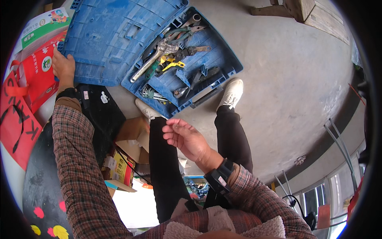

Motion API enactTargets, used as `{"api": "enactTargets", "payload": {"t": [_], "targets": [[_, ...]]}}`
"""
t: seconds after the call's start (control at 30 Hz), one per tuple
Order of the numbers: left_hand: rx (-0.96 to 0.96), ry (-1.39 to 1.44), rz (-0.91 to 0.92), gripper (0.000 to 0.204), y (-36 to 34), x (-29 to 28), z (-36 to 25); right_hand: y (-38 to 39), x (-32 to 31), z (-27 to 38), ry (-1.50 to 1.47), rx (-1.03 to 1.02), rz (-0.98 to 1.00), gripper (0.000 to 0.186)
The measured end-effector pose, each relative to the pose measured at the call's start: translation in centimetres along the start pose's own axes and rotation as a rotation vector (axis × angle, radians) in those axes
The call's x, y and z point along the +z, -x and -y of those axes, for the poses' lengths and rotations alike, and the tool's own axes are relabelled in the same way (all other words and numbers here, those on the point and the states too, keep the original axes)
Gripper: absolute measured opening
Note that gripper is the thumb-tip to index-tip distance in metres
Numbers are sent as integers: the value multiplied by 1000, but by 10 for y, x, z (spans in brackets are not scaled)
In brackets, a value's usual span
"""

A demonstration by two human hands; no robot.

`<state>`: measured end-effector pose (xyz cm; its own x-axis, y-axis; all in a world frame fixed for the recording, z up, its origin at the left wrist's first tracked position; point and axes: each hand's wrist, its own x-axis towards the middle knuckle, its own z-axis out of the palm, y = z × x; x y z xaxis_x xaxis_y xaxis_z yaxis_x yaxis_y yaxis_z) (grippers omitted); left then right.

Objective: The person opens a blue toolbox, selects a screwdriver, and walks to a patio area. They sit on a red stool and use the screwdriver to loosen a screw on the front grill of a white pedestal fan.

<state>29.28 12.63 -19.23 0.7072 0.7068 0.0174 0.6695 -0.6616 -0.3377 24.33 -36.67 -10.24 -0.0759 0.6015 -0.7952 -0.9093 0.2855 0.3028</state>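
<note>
A blue plastic toolbox (232,59) lies open on the floor ahead of me, its lid (104,40) folded back to the left. At the lid's left edge, my left hand (63,67) grips the rim; some fingertips are hidden. My right hand (187,139) hangs over my legs, palm up with loosely bent fingers, and nothing shows in it. Inside the box are a large adjustable wrench (153,59), pliers (187,32), a yellow-handled tool (173,66) and a set of hex keys (153,95).
Red bags (38,75) and a green-and-white carton (43,30) stand at the left. Beside my left leg are a black surface (97,107) and an opened cardboard box (129,133). A wooden stand (306,14) is at the far right. My shoes (231,93) are close to the toolbox.
</note>
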Motion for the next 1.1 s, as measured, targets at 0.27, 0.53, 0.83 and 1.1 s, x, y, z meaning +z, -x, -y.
{"api": "enactTargets", "payload": {"t": [0.27,0.53,0.83,1.1], "targets": [[-26,-75,0,73,-31,57,-9,-36,-8,-2,-88,-41,-54,21],[-46,-82,-137,68,-25,58,-22,-46,-9,6,-82,-22,-38,19],[639,540,197,33,119,11,-189,-43,0,28,-67,-31,17,20],[811,276,282,8,175,25,-317,-33,-17,53,-173,-147,20,20]]}}
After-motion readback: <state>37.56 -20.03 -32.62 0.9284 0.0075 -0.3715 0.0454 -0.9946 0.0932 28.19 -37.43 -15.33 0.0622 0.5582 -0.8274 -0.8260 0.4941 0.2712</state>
